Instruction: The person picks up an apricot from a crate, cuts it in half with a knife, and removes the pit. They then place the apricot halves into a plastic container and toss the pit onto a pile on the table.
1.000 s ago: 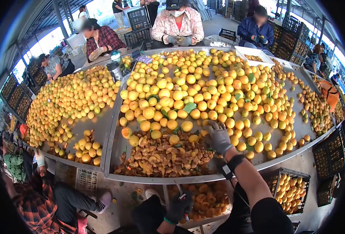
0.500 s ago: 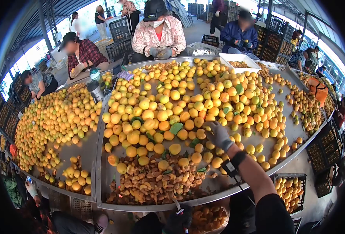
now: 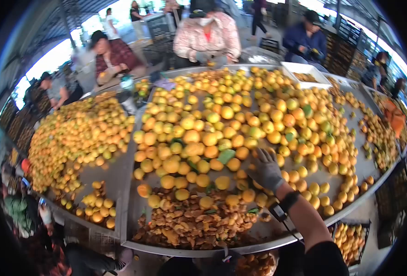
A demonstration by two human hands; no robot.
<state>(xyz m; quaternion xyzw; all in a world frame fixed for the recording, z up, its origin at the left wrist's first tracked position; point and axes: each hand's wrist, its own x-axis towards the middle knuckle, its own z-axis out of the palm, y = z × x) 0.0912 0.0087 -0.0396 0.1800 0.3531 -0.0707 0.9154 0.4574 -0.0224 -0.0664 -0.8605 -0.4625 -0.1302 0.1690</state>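
Observation:
My right hand (image 3: 265, 171), in a grey glove, lies palm down over whole yellow-orange apricots (image 3: 209, 139) in the middle of the metal table. Its fingers stretch away from me, slightly apart, and the fruit under the palm is hidden. A dark band and a small box with a cable (image 3: 277, 212) are strapped to that wrist. Left of the hand a green leaf (image 3: 226, 156) rests on the fruit. Nearer to me is a heap of brownish split fruit pieces (image 3: 189, 225). My left hand does not show; a small pale strip (image 3: 226, 254) sticks up by the near edge.
A raised metal divider (image 3: 128, 198) separates another apricot heap (image 3: 81, 138) on the left. A white tray (image 3: 304, 72) sits at the far edge. Several people work around the table, one in a pink patterned jacket (image 3: 222, 39) opposite. A fruit crate (image 3: 350, 239) stands below right.
The whole scene has shifted right in view as the camera turned. My right hand stays over the same patch of apricots, its fingers now pointing more away from me.

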